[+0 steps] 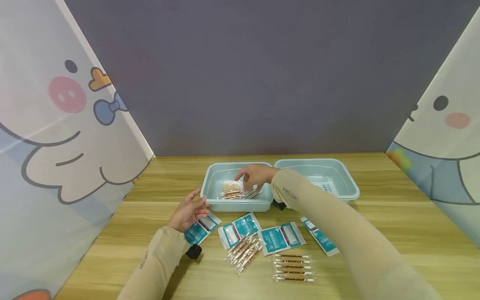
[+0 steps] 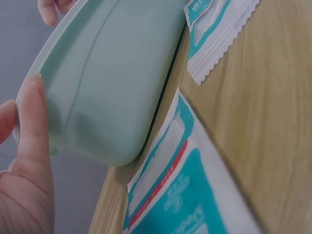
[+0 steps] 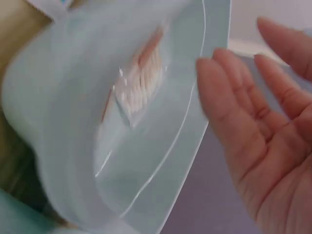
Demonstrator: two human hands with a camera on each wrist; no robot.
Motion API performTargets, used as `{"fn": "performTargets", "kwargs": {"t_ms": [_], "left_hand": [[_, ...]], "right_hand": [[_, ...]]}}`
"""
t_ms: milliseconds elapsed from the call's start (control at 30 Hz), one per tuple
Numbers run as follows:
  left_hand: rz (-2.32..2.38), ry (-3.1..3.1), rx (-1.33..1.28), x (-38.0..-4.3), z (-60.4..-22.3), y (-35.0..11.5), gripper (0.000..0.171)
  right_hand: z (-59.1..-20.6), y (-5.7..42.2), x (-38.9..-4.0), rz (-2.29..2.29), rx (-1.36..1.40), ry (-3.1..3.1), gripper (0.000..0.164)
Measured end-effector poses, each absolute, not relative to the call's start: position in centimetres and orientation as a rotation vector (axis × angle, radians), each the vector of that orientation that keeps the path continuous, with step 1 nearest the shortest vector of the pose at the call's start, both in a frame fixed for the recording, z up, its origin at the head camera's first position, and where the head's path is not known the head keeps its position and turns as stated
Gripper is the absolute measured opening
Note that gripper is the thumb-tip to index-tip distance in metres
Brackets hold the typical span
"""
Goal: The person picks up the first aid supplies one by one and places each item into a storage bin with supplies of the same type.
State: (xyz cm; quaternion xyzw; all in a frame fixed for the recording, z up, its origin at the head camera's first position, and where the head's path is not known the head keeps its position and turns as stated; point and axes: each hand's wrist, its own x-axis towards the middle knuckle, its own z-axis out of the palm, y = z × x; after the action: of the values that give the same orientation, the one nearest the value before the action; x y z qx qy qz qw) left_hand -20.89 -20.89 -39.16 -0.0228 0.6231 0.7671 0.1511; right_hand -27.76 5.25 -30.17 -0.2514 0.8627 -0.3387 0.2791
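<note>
Watching remotely, I log clear-wrapped swab packs (image 1: 231, 192), white tips on brown sticks, lying inside the pale blue left tray (image 1: 240, 207); the left hand (image 1: 191, 210) pinches that tray's left rim between thumb and finger; the right hand (image 1: 256, 175) hangs over the packs, fingers loosely parted, holding nothing; the right tray (image 1: 322, 166) sits just beside, little gap between; wood table (image 1: 393, 200) runs out on both sides; teal packets (image 1: 281, 238) lie along the front, red-striped, print too small for me; right sleeve (image 1: 290, 193) lettering seems "LetsSlim".
</note>
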Motion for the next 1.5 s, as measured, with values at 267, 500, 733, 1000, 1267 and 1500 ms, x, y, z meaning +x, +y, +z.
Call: {"fn": "performTargets", "kwargs": {"t_ms": [267, 500, 733, 1000, 1267, 1500], "left_hand": [[2.209, 1.728, -0.043, -20.6, -38.8, -21.3, 0.061], [2.222, 1.718, 0.028, -20.5, -39.0, -21.2, 0.067], [2.242, 1.7, 0.111, -20.4, -39.1, -21.5, 0.075], [2.196, 1.72, -0.037, -20.7, -38.4, -21.1, 0.064], [2.175, 1.71, -0.001, -20.8, -38.5, -21.1, 0.063], [2.187, 1.697, 0.038, -20.7, -38.6, -21.3, 0.065]], "right_hand": [[-30.5, 4.7, -24.5, -0.871, -0.96, 2.25, 0.042], [-30.7, 5.1, -22.3, -0.902, -1.098, 2.129, 0.032], [-31.2, 4.5, -20.3, -0.924, -1.236, 2.088, 0.026], [-34.0, 4.9, -19.0, -0.682, -1.468, 2.268, 0.028], [-35.2, 5.1, -18.9, -0.346, -1.458, 2.327, 0.032], [-35.8, 4.9, -19.2, -0.256, -1.414, 2.291, 0.033]]}}
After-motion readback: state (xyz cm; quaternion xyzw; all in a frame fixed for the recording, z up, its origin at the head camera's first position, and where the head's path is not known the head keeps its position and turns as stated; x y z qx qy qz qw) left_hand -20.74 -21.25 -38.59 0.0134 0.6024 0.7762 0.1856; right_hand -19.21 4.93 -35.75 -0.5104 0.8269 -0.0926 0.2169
